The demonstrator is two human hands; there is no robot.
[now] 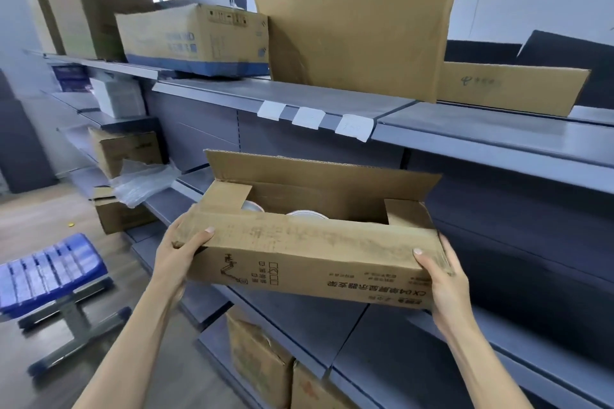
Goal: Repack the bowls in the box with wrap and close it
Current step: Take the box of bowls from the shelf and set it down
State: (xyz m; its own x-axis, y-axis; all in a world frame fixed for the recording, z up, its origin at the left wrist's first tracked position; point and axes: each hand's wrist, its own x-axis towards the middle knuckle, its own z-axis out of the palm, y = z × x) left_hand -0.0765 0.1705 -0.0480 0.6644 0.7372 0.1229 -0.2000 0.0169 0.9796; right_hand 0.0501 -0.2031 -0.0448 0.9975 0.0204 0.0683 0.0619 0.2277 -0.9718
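A long brown cardboard box [309,262] with upside-down print is held in the air in front of grey shelving. Its top flaps stand open, and the rims of two pale bowls [307,214] show inside. My left hand [181,252] grips the box's left end, thumb on the front face. My right hand [443,276] grips the right end, thumb on the front edge. Clear plastic wrap [143,184] lies on a shelf to the left, partly over another carton.
Grey metal shelves [465,133] run across the view, with white labels on one edge. Cardboard boxes [196,38] and a flat cardboard sheet [358,20] sit on the top shelf. More cartons [259,362] stand low down. A blue stool [50,272] is on the floor at left.
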